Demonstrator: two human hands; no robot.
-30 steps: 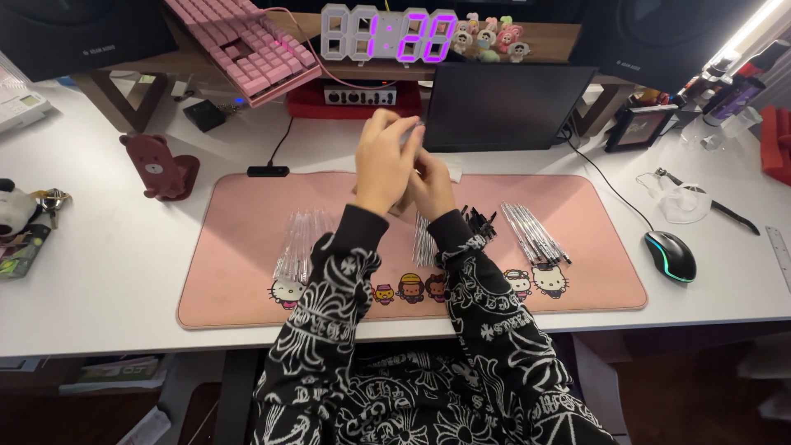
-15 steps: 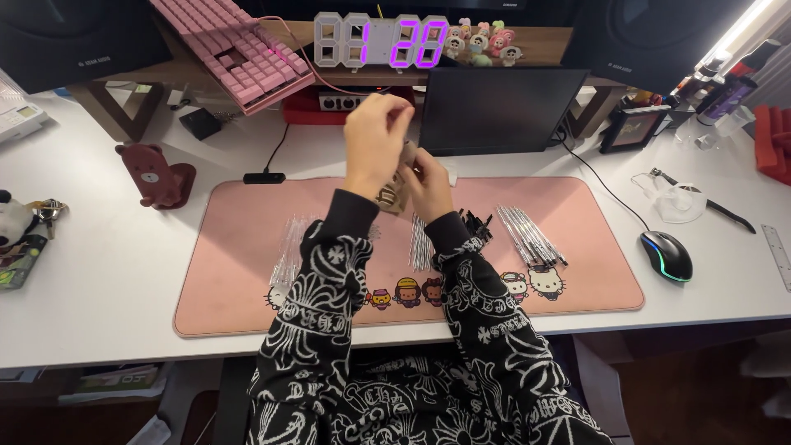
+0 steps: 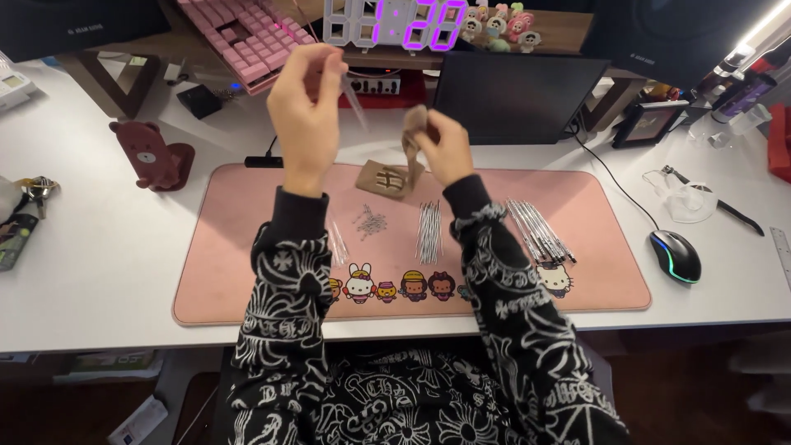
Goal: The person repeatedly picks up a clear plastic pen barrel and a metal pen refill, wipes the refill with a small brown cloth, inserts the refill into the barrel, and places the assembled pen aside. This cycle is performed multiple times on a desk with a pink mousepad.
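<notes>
mat (image 3: 247, 247) on desk (image 3: 99, 272) | mouse (image 3: 676, 255) right | keyboard (image 3: 247, 33) behind

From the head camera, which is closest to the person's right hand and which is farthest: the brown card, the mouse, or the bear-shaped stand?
Measured from the right hand:
1. Brown card, just below and slightly left of the hand, at the pink mat's top edge.
2. Mouse, off to the right, on the white desk beside the mat.
3. Bear-shaped stand, far left, beyond the left hand.
</notes>
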